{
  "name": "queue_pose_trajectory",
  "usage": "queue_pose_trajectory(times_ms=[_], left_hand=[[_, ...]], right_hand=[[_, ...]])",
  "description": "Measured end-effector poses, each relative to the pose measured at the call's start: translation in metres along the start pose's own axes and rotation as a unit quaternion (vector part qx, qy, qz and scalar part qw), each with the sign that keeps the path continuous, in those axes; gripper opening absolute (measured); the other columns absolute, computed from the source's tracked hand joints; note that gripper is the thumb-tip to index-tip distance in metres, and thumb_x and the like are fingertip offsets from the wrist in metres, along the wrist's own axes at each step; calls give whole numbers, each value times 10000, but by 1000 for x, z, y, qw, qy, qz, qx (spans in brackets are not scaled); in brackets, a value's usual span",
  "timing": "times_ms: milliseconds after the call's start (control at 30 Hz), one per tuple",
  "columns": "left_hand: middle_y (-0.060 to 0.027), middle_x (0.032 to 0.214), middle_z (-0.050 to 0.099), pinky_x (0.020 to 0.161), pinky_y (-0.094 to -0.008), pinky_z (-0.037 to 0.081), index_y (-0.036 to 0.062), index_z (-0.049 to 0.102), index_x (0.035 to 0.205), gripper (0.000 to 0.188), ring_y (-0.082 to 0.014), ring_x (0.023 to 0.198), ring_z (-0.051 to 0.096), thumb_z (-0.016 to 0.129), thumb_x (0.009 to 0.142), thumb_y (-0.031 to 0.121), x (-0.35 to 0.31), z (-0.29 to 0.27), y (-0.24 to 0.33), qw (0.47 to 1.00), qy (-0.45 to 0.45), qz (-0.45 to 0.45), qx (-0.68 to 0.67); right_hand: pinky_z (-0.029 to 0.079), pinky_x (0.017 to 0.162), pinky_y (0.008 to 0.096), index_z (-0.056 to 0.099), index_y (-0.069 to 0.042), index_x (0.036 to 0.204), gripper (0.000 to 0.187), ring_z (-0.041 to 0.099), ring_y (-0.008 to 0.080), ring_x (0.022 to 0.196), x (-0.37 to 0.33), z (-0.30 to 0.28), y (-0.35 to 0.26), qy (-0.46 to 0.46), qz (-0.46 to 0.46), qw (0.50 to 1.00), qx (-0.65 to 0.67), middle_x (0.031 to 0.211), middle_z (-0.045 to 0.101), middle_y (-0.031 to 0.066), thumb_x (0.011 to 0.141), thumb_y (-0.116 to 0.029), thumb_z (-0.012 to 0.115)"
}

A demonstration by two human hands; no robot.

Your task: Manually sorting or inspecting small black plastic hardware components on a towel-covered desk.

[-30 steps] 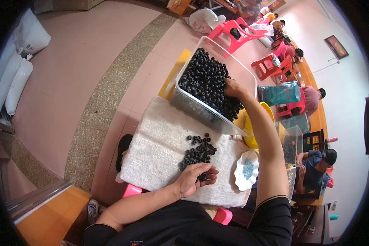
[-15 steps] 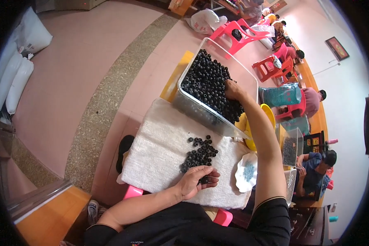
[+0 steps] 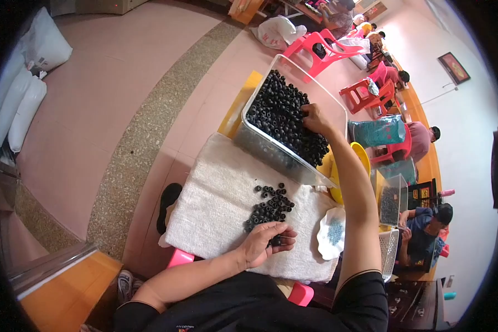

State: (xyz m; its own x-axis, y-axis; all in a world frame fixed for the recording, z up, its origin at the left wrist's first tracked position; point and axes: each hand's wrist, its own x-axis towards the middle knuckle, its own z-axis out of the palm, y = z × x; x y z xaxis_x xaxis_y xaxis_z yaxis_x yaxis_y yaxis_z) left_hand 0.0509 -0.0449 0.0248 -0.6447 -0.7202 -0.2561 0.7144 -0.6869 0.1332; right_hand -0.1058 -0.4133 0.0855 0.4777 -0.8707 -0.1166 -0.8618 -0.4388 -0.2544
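Right hand [image 3: 316,118] in the clear bin [image 3: 254,144], at the right side of the black bead heap [image 3: 282,110]; fingertips buried, can't tell if its grip is closed on anything. Left hand [image 3: 257,247] on the white towel [image 3: 205,210], at the near end of the loose black beads [image 3: 271,207]. Its grip: half-curled, thumb and fingers apart, dark beads showing between. Scalloped white dish [image 3: 327,252] to its right, pale-blue bits inside.

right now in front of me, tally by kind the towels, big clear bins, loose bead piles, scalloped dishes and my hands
White towel: 1
Clear bin: 1
Bead pile: 1
Scalloped dish: 1
Hands (left hand, right hand): 2
Total: 6
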Motion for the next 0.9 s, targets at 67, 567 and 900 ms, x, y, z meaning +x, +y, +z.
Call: queue_pose_trajectory(times_ms=[67, 567, 900], left_hand=[[-103, 1009, 651, 869, -353, 561, 7, 631, 1071, 286, -186, 912, 641, 547, 993, 269, 0, 0, -2, 1000, -5, -2, 1], [-90, 1007, 650, 851, -336, 566, 13, 626, 1050, 269, -174, 896, 643, 554, 991, 266, -2, 3, 1, 1000, -1, 8, 8], [-82, 1001, 647, 864, -361, 561, 33, 643, 1050, 255, -175, 926, 627, 547, 992, 262, -1, 0, -1, 1000, -9, 15, 18]], right_hand=[[506, 650, 399, 694, -5, 985, 324, 643, 243, 722, -4, 0, 8, 12, -16, 999, 34, 806, 687, 154, 675, -25, 604], [515, 496, 239, 666, -15, 1022, 176, 625, 102, 534, -50, -51, -59, 1, 56, 982, 181, 670, 615, 26, 857, -76, 667], [585, 518, 259, 627, -49, 1134, 274, 646, 123, 550, -63, -47, -46, -59, 150, 929, 332, 800, 613, 0, 888, -157, 685]])
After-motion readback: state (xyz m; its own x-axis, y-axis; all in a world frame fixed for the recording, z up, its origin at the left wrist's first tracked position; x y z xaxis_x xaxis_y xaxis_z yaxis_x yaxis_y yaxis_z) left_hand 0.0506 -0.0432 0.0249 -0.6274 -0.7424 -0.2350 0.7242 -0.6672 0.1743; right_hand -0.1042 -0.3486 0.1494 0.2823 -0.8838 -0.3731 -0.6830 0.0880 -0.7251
